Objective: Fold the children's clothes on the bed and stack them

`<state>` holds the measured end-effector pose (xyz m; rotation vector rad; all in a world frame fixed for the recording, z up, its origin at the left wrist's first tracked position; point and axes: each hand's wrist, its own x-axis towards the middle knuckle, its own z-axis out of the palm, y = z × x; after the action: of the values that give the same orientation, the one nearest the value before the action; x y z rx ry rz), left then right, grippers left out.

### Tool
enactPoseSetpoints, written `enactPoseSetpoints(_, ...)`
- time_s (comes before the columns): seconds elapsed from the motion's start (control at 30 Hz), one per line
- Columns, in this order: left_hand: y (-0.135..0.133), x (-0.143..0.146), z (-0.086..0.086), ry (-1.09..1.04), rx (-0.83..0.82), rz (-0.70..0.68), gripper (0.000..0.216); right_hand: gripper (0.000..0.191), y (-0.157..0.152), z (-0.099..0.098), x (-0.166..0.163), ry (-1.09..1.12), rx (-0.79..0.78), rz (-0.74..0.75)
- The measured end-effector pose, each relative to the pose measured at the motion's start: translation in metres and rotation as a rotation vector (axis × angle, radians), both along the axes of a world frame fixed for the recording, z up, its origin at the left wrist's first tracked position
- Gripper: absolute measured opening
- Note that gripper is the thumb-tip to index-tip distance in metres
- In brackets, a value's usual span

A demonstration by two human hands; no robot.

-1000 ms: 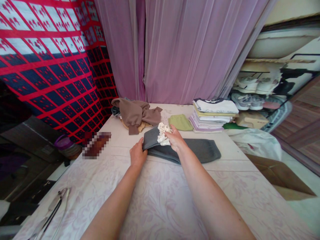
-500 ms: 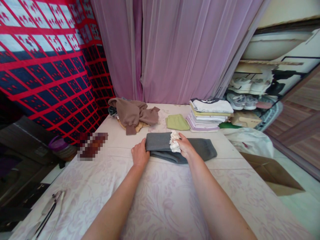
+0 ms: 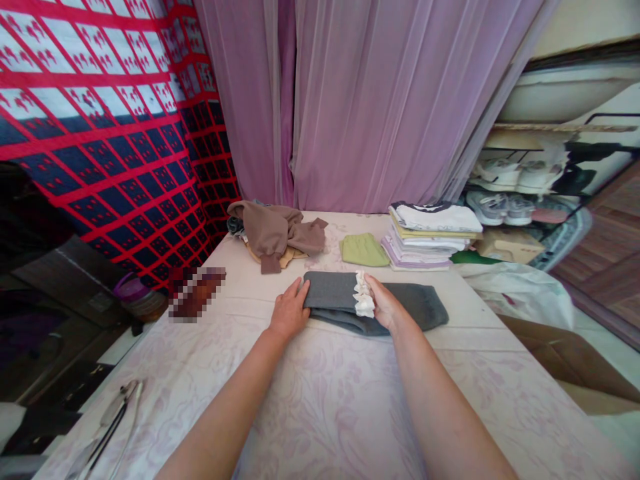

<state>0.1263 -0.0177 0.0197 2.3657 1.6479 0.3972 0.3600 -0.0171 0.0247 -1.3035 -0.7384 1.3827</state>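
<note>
A dark grey garment [image 3: 425, 303] with a white frilled edge [image 3: 363, 301] lies folded across the table [image 3: 320, 400]. My left hand [image 3: 290, 311] rests at the garment's left end, fingers stretched out flat against the fold. My right hand [image 3: 383, 303] pinches the white frill on top of the grey cloth near its middle. Both forearms reach in from the bottom of the view.
A brown crumpled garment [image 3: 275, 230] lies at the back left, a small green folded piece [image 3: 364, 249] behind the grey one, and a stack of folded clothes [image 3: 433, 233] at the back right. Scissors [image 3: 107, 427] lie near the front left corner. A pink curtain [image 3: 370, 100] hangs behind.
My right hand has carried the white frilled edge down and to the right, laying the grey cloth flat in a fold. My left hand opened from a grip to flat fingers.
</note>
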Motion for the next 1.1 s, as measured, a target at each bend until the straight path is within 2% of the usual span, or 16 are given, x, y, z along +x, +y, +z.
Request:
enactPoseSetpoints(0.07,0.000,0.005,0.003,-0.008,0.002,-0.027,0.076,0.057,0.000,0.002,0.001,-0.060,0.015,0.011)
enactPoseSetpoints(0.17,-0.001,0.012,0.004,-0.088,0.007,-0.035,0.079,0.082,0.000,0.009,0.008,-0.221,0.040,-0.044)
enactPoseSetpoints(0.27,-0.002,0.016,0.000,-0.202,0.018,0.021,0.076,0.090,0.001,0.019,0.022,-0.321,0.056,-0.102)
enactPoseSetpoints(0.47,-0.006,0.031,-0.002,-0.214,-0.062,0.152,0.072,0.089,0.000,0.036,0.052,-0.371,0.021,-0.126)
enactPoseSetpoints(0.6,-0.009,0.047,0.005,-0.159,-0.058,0.211,0.072,0.084,-0.006,0.037,0.063,-0.350,0.049,-0.152)
enactPoseSetpoints(0.8,-0.012,0.059,0.008,-0.098,-0.080,0.252,0.057,0.084,-0.011,0.036,0.072,-0.319,0.077,-0.215)
enactPoseSetpoints(0.93,-0.013,0.057,0.012,-0.076,-0.030,0.193,0.063,0.092,-0.014,0.039,0.074,-0.283,0.073,-0.268)
enactPoseSetpoints(1.1,-0.008,0.030,0.024,0.066,0.011,0.227,0.065,0.093,-0.015,0.033,0.051,-0.222,0.061,-0.191)
